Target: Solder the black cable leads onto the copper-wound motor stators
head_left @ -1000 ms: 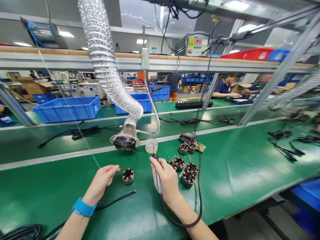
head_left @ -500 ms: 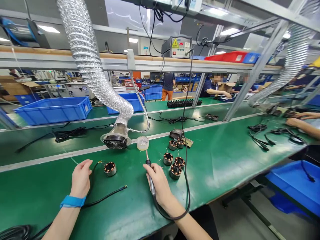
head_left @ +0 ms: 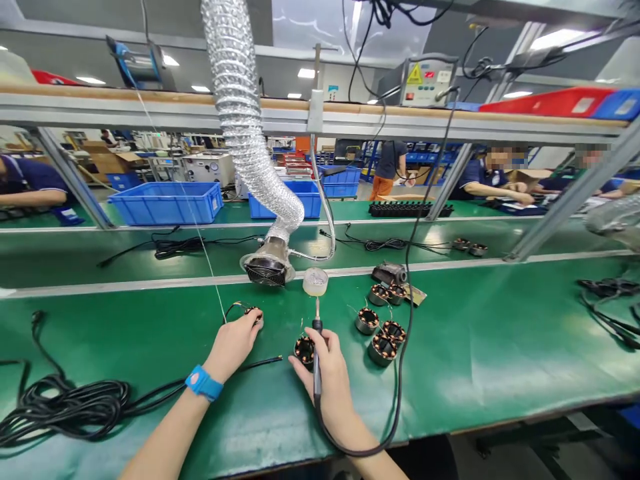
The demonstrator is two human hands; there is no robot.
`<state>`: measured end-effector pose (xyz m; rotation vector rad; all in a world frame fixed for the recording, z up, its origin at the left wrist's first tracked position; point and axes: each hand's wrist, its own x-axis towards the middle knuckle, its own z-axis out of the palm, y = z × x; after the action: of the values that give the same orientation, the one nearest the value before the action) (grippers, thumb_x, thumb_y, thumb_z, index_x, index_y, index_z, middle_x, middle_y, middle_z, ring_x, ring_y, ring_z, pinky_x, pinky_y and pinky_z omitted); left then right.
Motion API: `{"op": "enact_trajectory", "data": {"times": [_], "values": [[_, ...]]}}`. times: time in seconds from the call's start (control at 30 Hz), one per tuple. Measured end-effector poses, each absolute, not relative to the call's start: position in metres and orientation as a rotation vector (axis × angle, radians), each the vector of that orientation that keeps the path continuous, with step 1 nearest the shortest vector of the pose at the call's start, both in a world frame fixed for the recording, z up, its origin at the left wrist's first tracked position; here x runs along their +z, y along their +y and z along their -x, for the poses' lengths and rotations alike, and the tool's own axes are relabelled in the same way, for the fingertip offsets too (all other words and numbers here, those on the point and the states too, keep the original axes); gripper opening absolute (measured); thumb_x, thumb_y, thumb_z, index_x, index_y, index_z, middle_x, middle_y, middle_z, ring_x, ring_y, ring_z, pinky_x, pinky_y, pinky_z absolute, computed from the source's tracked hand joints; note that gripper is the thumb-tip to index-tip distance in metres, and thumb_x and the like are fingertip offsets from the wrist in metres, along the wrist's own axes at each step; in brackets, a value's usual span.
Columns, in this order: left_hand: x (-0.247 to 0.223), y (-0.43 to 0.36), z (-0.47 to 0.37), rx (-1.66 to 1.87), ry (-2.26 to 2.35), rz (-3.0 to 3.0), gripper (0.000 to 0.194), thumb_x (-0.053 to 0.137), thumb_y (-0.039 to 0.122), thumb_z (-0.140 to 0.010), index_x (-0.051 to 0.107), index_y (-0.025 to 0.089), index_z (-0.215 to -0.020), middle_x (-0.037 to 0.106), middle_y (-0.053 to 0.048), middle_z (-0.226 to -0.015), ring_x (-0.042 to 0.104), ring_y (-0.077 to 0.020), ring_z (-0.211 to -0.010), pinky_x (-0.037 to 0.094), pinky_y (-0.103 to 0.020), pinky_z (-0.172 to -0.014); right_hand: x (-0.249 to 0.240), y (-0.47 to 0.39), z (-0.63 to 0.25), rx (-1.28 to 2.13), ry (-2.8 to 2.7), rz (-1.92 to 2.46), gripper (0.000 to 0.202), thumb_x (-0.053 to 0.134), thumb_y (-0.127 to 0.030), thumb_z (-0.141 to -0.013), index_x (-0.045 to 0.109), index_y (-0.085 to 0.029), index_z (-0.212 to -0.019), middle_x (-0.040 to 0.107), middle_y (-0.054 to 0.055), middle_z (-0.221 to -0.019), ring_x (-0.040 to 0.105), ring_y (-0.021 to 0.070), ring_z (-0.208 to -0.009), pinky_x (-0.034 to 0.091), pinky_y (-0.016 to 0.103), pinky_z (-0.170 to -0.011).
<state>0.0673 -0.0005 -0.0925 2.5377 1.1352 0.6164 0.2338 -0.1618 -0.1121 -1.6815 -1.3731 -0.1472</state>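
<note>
Green matting covers the surface (head_left: 475, 360). On it the right hand (head_left: 327, 377) grips a soldering iron (head_left: 317, 347), fingers also touching a stator (head_left: 304, 349). Further left, the left hand (head_left: 234, 343) closes over another stator (head_left: 253, 315) with a black cable (head_left: 150, 393) trailing beside it.

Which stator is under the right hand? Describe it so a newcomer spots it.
Start at the ribbed silver exhaust hose hanging over the green bench. Below its mouth, the right hand grips a soldering iron. The copper-wound round stator touches those fingers, apart from the cluster further right.
</note>
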Motion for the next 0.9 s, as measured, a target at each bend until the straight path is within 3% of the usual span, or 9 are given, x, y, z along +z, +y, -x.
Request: {"op": "enact_trajectory", "data": {"times": [0.17,0.23,0.33,0.43,0.6,0.77,0.9], "values": [[-0.097,0.016,-0.076,0.826,1.140,-2.441,0.033,0.041,0.032,-0.098,0.064,0.020,-0.118,0.067,-0.011,-0.125,0.064,-0.0242,-0.109,0.045,-0.031,-0.092,-0.107,-0.143,-0.234,0.006,-1.502,1.562,0.044,0.058,-0.019,-0.086,0.053,-0.024,-0.129,0.050,0.010,-0.116,0.065,0.0195,-0.088,0.059,0.036,-0.079],[-0.095,0.015,-0.077,0.900,1.074,-2.356,0.034,0.041,0.034,-0.098,0.067,0.019,-0.115,0.068,-0.010,-0.122,0.064,-0.0231,-0.107,0.045,-0.030,-0.092,-0.106,-0.134,-0.237,0.085,-1.586,1.480,0.048,0.057,-0.016,-0.083,0.051,-0.025,-0.130,0.048,0.008,-0.117,0.065,0.0176,-0.088,0.058,0.034,-0.081],[-0.092,0.005,-0.076,0.795,0.957,-2.194,0.043,0.038,0.044,-0.099,0.073,0.018,-0.098,0.073,-0.006,-0.088,0.065,-0.0191,-0.079,0.045,-0.028,-0.076,-0.105,-0.122,-0.242,0.183,-1.682,1.371,0.056,0.057,-0.010,-0.078,0.049,-0.025,-0.131,0.048,0.008,-0.118,0.064,0.0169,-0.091,0.056,0.033,-0.086],[-0.089,-0.002,-0.074,0.618,0.835,-2.006,0.049,0.040,0.051,-0.095,0.074,0.015,-0.094,0.061,-0.001,-0.060,0.054,-0.0152,-0.060,0.039,-0.026,-0.062,-0.103,-0.114,-0.247,0.264,-1.729,1.300,0.062,0.056,-0.005,-0.073,0.048,-0.025,-0.131,0.047,0.008,-0.118,0.062,0.0175,-0.096,0.054,0.033,-0.090],[-0.082,-0.001,-0.073,0.480,0.724,-1.640,0.055,0.043,0.054,-0.091,0.072,0.012,-0.112,0.058,0.000,-0.067,0.029,-0.0085,-0.047,0.025,-0.023,-0.047,-0.103,-0.110,-0.250,0.290,-1.709,1.278,0.060,0.053,-0.004,-0.071,0.050,-0.024,-0.127,0.048,0.007,-0.115,0.060,0.0174,-0.096,0.054,0.032,-0.089],[-0.089,-0.003,-0.075,0.397,0.588,-1.724,0.044,0.073,0.046,-0.075,0.075,0.012,-0.103,0.062,-0.002,-0.072,0.045,-0.0105,-0.061,0.035,-0.023,-0.058,-0.108,-0.113,-0.253,0.237,-1.692,1.295,0.055,0.053,-0.007,-0.074,0.051,-0.025,-0.126,0.048,0.007,-0.115,0.060,0.0194,-0.099,0.053,0.035,-0.090],[-0.095,-0.001,-0.077,0.443,0.594,-1.731,0.036,0.078,0.045,-0.069,0.077,0.011,-0.082,0.065,-0.004,-0.073,0.051,-0.0130,-0.066,0.040,-0.025,-0.064,-0.116,-0.109,-0.261,0.117,-1.687,1.331,0.048,0.054,-0.014,-0.079,0.053,-0.027,-0.125,0.050,0.009,-0.114,0.062,0.0215,-0.098,0.056,0.036,-0.085]]}}
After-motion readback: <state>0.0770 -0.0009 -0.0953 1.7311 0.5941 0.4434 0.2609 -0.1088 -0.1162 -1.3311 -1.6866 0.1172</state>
